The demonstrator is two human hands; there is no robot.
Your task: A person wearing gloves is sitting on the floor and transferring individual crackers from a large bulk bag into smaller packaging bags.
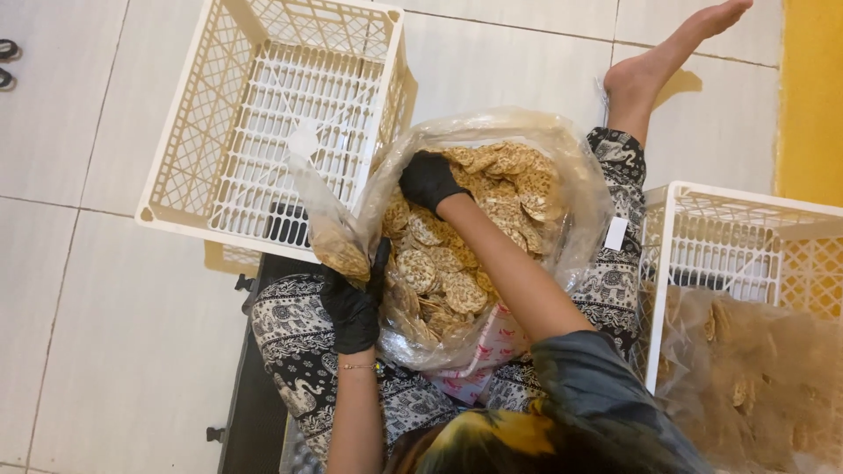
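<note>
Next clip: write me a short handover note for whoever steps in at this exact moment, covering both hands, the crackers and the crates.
Left hand, black glove: holds a small clear bag by its side; a few crackers sit in the bag's bottom.
Right hand, black glove: reaches into the big bag of round crackers on the lap; whether it grips any is hidden.
White crate ahead on the left shows nothing inside.
Crate on the right holds filled bags.
Done: some bags packed, the small bag begun.
Left: the small bag is far from full, and the big bag holds many crackers.
</note>
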